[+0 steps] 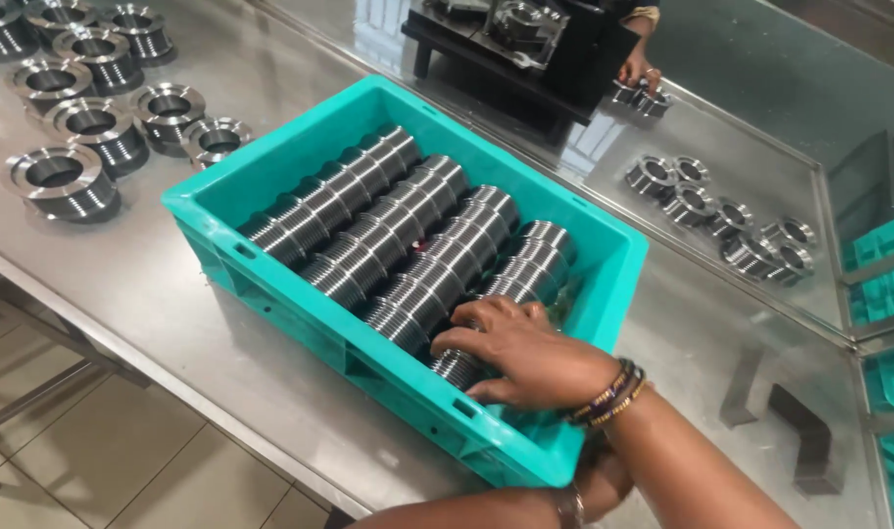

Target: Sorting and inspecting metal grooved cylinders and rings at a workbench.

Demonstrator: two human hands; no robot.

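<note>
A teal plastic crate (270, 284) sits on the steel bench (143, 294), near its front edge and turned at an angle to it. Inside lie four rows of ribbed metal rings (388, 230), packed side by side on their edges so that each row looks like a long grooved roll running from the crate's near wall to its far wall.

The right hand (525, 358) reaches into the crate's near right corner. Its fingers (486, 315) curl over the nearest ring (457, 367) of the right-most row and the thumb presses at its lower side, so the hand is closed around that ring, which is in the crate, touching its neighbours. A stack of beaded bracelets (613, 392) circles the wrist.

The left hand (599, 480) is down at the front edge of the bench, just outside the crate's near right corner and mostly hidden behind the right forearm and the crate wall. Whether it grips anything cannot be told.

Toward the far left corner of the bench stand loose metal rings (74, 176) with wide flanges, set flat with the bore upward, well apart from the crate. Another small cluster of flanged rings (721, 220) lies toward the far right edge. Beyond it another person's hand (638, 73) rests on a few rings beside a dark machine block (525, 49) at the far edge.
</note>
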